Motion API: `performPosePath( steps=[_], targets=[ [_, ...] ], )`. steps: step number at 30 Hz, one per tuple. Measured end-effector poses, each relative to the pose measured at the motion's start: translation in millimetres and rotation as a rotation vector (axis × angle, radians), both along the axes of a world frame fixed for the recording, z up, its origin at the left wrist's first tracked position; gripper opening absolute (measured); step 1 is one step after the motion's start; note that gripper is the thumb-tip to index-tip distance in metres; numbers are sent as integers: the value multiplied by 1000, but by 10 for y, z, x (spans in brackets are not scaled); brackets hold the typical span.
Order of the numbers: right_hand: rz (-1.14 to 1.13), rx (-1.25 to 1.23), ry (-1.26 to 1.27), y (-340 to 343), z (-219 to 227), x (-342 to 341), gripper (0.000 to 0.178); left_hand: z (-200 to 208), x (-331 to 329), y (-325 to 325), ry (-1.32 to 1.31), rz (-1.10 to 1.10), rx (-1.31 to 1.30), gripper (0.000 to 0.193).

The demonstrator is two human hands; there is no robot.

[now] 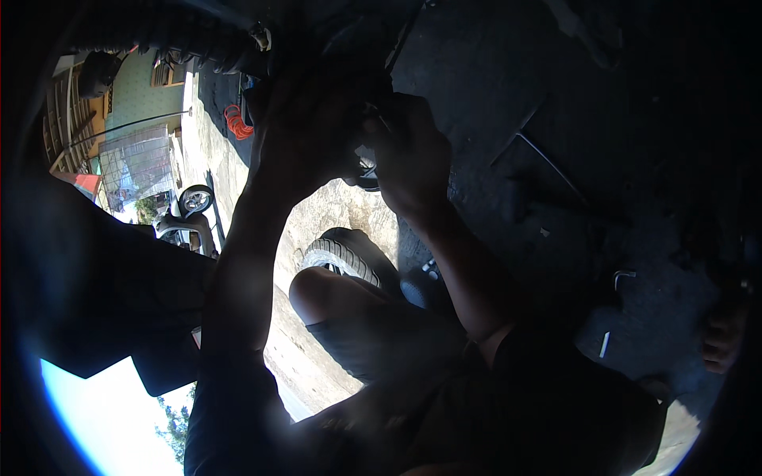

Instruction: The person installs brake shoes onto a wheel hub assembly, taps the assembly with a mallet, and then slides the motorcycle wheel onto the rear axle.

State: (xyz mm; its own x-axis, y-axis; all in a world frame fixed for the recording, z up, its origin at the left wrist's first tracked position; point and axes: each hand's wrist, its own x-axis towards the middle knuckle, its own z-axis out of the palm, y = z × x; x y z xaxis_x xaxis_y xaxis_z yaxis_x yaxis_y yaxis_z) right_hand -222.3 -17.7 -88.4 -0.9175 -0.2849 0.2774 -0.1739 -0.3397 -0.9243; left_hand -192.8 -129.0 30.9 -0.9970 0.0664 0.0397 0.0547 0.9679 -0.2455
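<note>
My two hands are raised close together at the top middle, in deep shadow. My left hand point(305, 135) reaches up against a dark mass of parts, and its fingertips are lost in the dark. Just right of it, my right hand point(413, 155) is closed, with its fingers curled toward the left hand. A small glint of metal point(371, 106) shows by the right fingers, but I cannot make out what it belongs to. Below and between the hands, a small rounded part point(368, 176) catches the light. A dark ribbed part point(171, 36) runs across the upper left.
A tyre point(341, 255) lies beyond my bent knee point(313, 289). On the dark floor at right are a T-shaped metal tool point(552, 165), a bent metal piece point(625, 275) and a pale strip point(605, 345). An orange coiled hose point(236, 123) and a parked motorcycle point(190, 218) are at left.
</note>
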Motion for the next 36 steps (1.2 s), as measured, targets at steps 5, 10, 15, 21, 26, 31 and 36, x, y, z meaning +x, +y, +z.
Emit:
performPosePath(
  steps=[5, 10, 15, 21, 26, 31, 36],
  targets=[
    [15, 69, -133, 53, 120, -18, 26, -14, -62, 25, -4, 69, 3, 55],
    [-175, 55, -37, 2, 110, -81, 21, -87, -46, 12, 33, 34, 103, 62],
    [103, 76, -201, 53, 17, -95, 21, -205, 45, -151, 24, 26, 159, 64],
    [151, -39, -124, -48, -255, -138, 21, -154, 32, -43, -17, 88, 216, 64],
    [273, -121, -197, -93, -393, -222, 19, -142, -53, 5, -8, 62, 166, 63],
    [491, -347, -454, -139, -445, -289, 21, -55, -151, 36, -7, -6, 92, 52],
    [486, -390, -332, -241, -579, -309, 21, 1, -224, 36, -92, 3, 66, 40]
  ],
)
